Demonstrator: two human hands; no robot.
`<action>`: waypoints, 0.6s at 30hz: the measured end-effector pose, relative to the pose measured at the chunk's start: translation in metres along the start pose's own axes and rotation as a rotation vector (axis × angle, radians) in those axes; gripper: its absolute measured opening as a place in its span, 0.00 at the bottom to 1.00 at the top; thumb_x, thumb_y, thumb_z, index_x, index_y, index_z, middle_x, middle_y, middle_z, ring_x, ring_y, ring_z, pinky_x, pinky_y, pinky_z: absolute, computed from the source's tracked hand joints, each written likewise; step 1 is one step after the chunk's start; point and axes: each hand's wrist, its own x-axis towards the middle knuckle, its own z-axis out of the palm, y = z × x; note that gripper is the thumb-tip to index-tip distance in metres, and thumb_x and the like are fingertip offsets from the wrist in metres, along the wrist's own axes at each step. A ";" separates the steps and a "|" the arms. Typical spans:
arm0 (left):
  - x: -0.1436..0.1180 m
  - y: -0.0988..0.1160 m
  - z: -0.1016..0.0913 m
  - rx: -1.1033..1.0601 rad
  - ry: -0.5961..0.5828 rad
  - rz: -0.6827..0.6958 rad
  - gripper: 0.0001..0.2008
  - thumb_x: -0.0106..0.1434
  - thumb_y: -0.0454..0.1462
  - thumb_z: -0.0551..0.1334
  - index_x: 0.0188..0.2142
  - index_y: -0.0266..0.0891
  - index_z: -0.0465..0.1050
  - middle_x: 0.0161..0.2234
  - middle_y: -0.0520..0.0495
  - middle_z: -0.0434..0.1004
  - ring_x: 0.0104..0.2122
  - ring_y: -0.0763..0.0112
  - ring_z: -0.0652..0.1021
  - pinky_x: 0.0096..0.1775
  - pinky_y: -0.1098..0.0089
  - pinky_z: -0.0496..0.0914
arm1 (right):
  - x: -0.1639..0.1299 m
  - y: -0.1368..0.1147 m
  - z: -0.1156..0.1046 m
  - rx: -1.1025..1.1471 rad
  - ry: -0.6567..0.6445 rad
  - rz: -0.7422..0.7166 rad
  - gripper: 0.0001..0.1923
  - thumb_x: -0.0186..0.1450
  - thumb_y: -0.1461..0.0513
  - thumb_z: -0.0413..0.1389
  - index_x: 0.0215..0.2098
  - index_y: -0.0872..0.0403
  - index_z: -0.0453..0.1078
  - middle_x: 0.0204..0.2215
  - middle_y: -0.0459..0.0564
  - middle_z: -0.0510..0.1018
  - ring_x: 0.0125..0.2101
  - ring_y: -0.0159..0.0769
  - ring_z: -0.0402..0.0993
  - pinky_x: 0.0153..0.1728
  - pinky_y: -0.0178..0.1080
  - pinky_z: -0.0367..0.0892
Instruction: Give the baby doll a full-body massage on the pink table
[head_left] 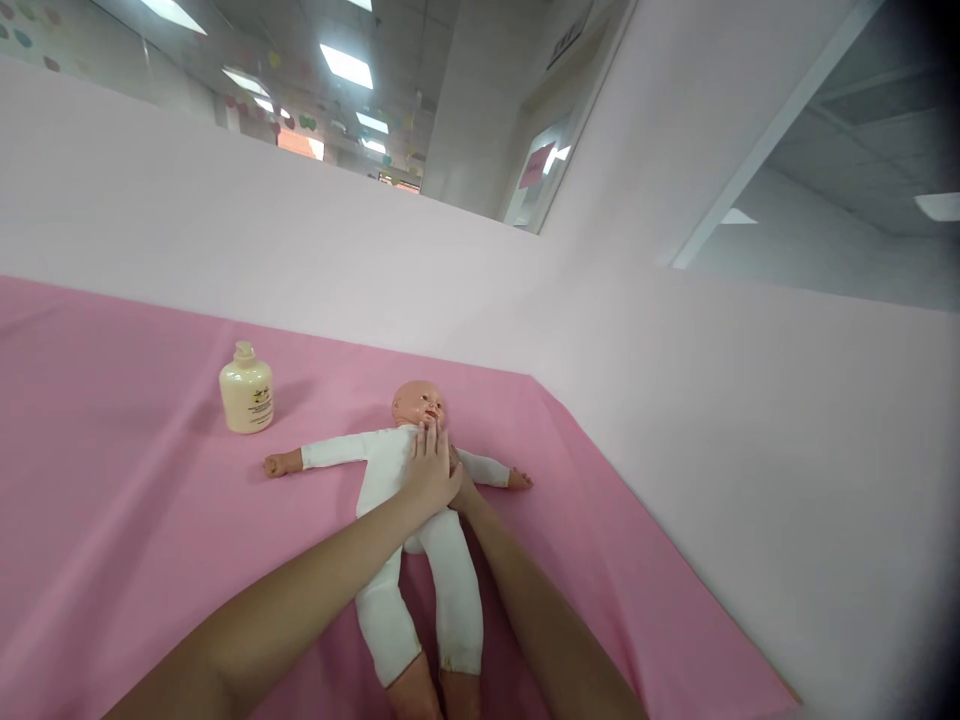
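A baby doll (382, 480) in a white cloth suit lies on its back on the pink sheet, head at the far end and arms spread wide. My left hand (433, 470) rests flat on the doll's chest, fingers stretched toward its chin. Close beside it, my right hand (457, 487) touches the side of the doll's chest; my left hand hides most of its fingers. The doll's legs extend toward me between my forearms.
A cream-coloured pump bottle (247, 395) stands upright left of the doll's head. The pink sheet (135, 480) covers the surface up to the white wall (337, 250). Window panes (300, 90) are set above the wall.
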 end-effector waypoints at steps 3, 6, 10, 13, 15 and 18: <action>0.004 -0.005 -0.003 0.011 0.035 -0.046 0.37 0.65 0.41 0.53 0.69 0.25 0.44 0.70 0.30 0.44 0.69 0.44 0.46 0.66 0.47 0.46 | -0.008 0.008 -0.019 -0.024 -0.082 -0.039 0.34 0.62 0.55 0.52 0.66 0.52 0.58 0.68 0.51 0.58 0.70 0.44 0.45 0.69 0.48 0.40; 0.005 -0.011 -0.006 0.008 0.070 -0.039 0.37 0.67 0.42 0.50 0.70 0.29 0.39 0.70 0.31 0.43 0.70 0.46 0.45 0.66 0.45 0.46 | -0.022 0.008 -0.024 -0.028 -0.099 -0.060 0.30 0.68 0.56 0.45 0.68 0.51 0.54 0.68 0.50 0.58 0.70 0.40 0.44 0.69 0.47 0.38; 0.005 -0.023 -0.012 0.009 0.043 -0.050 0.38 0.67 0.43 0.51 0.70 0.32 0.37 0.71 0.33 0.41 0.70 0.45 0.46 0.65 0.45 0.47 | -0.047 -0.001 -0.035 0.021 -0.140 0.044 0.30 0.70 0.52 0.47 0.68 0.49 0.54 0.69 0.50 0.55 0.70 0.43 0.45 0.69 0.48 0.42; 0.003 -0.042 -0.018 -0.017 0.055 -0.083 0.38 0.67 0.43 0.51 0.70 0.34 0.36 0.71 0.34 0.40 0.70 0.47 0.48 0.65 0.46 0.49 | -0.067 -0.010 -0.053 0.089 -0.201 0.177 0.30 0.69 0.48 0.48 0.68 0.44 0.54 0.69 0.47 0.53 0.69 0.44 0.47 0.69 0.52 0.46; 0.000 -0.056 -0.022 -0.028 0.053 -0.143 0.37 0.67 0.46 0.51 0.70 0.32 0.38 0.70 0.31 0.42 0.69 0.47 0.50 0.64 0.47 0.51 | -0.076 -0.016 -0.064 0.123 -0.194 0.233 0.30 0.68 0.47 0.50 0.66 0.45 0.59 0.68 0.49 0.58 0.68 0.47 0.51 0.68 0.55 0.48; -0.010 -0.077 -0.026 -0.014 -0.001 -0.153 0.35 0.68 0.48 0.49 0.68 0.31 0.47 0.69 0.30 0.50 0.68 0.46 0.54 0.65 0.47 0.50 | -0.081 -0.022 -0.072 0.169 -0.098 0.222 0.30 0.66 0.46 0.53 0.61 0.49 0.67 0.64 0.54 0.66 0.66 0.51 0.57 0.67 0.54 0.53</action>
